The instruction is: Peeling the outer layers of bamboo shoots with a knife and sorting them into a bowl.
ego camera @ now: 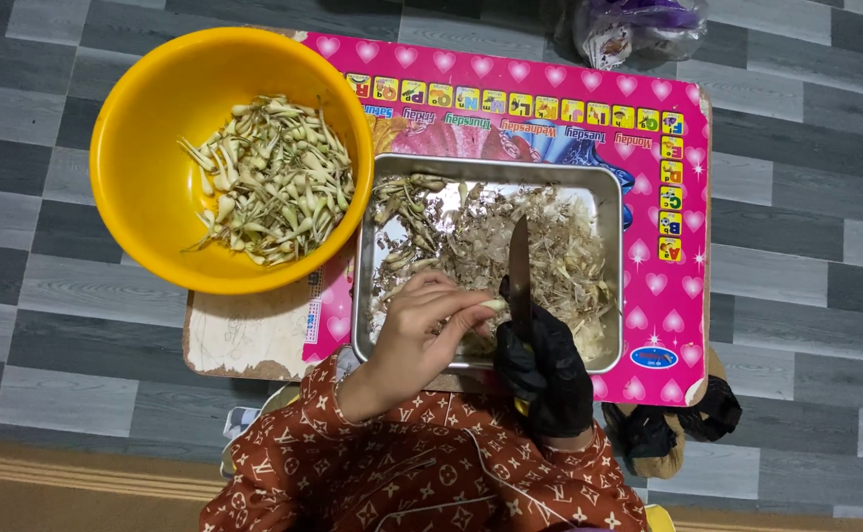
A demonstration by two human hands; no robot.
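Fingers (471, 313) pinch bulb (494, 305) (left hand (414, 340)) | knife (519, 281) just beside

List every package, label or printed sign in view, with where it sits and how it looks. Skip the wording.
Printed board: under the metal tray, pink rectangle with heart border and small yellow picture squares.
Oval label: board's near right corner, blue with red rim.
Plastic bag: floor beyond the board, clear, crumpled, purple contents.
No screens.
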